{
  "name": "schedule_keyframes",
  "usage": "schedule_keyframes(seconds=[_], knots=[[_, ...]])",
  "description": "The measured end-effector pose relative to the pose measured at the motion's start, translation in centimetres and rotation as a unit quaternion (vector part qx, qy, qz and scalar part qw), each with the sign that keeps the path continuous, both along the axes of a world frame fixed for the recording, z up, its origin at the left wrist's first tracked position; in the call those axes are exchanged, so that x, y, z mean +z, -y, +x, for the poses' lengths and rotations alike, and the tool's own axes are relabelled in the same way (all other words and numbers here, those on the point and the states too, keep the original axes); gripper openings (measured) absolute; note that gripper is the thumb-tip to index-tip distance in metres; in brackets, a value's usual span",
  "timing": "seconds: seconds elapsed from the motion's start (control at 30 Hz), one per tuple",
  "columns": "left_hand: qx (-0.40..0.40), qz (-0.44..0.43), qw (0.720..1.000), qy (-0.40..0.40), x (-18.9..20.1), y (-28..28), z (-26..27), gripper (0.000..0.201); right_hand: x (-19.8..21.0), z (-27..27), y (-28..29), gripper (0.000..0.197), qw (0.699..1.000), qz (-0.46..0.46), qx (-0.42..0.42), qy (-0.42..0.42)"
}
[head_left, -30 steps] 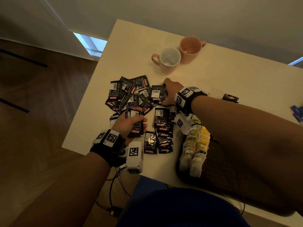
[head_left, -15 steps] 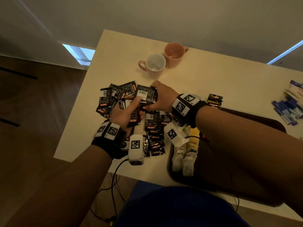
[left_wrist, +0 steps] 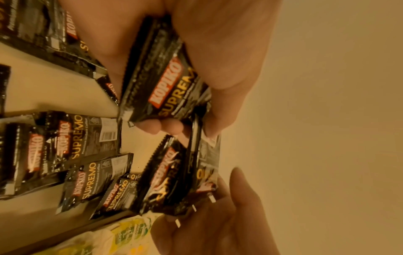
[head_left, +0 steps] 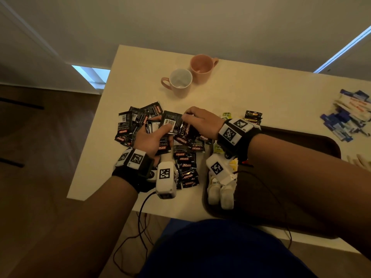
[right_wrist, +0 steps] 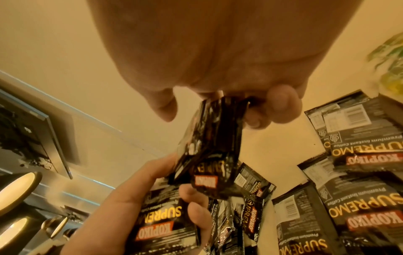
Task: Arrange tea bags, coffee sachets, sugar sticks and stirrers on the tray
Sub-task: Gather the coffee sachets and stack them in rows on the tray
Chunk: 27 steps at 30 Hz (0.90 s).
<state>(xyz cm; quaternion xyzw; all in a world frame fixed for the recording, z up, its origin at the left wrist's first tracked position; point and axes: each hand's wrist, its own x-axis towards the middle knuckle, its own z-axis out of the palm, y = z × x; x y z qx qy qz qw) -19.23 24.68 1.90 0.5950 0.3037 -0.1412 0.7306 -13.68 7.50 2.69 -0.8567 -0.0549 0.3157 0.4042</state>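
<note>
A pile of black Kopiko coffee sachets lies on the cream table, left of the dark brown tray. My left hand grips a small stack of sachets just above the pile. My right hand pinches more sachets by their top edge and holds them against the left hand's stack, barcode side up. Pale tea bags lie in a row at the tray's left end, partly hidden by my right wrist.
Two pink mugs stand behind the pile. Blue and white sugar sticks lie at the far right. A single dark sachet and a green tea bag sit beside the tray's far edge. The table's near edge is close to my body.
My right hand picked sachets out of the pile and carried them to my left hand. The left hand rose from the pile with its stack to meet them.
</note>
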Motion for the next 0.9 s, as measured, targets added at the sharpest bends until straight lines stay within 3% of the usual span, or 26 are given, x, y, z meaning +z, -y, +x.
schedule_keyframes(seconds=[0.07, 0.13, 0.33, 0.63, 0.8, 0.9], knots=[[-0.003, -0.013, 1.000, -0.004, 0.3, 0.0, -0.1, 0.025, 0.4, -0.1, 0.1, 0.027, 0.998, 0.049, -0.027, -0.017], [0.001, -0.025, 1.000, -0.011, 0.5, -0.3, -0.2, 0.025, 0.9, -0.3, 0.4, 0.035, 0.997, 0.068, -0.029, -0.020], [0.004, -0.022, 0.999, -0.028, 0.6, -1.8, -0.2, 0.034, 0.3, -0.4, 2.4, 0.027, 0.996, -0.043, 0.023, 0.068], [-0.044, -0.036, 0.997, -0.043, 0.5, -1.8, -1.0, 0.028, 1.0, 0.0, 4.9, 0.025, 0.986, -0.040, -0.071, 0.147], [-0.078, -0.025, 0.995, -0.051, 0.6, -1.6, -0.7, 0.035, 1.6, 0.0, 5.2, 0.024, 0.981, -0.018, -0.116, 0.151], [-0.104, -0.009, 0.993, -0.054, 0.7, -1.7, -0.4, 0.038, 2.7, -0.1, 5.1, 0.021, 0.983, 0.040, -0.139, 0.112]])
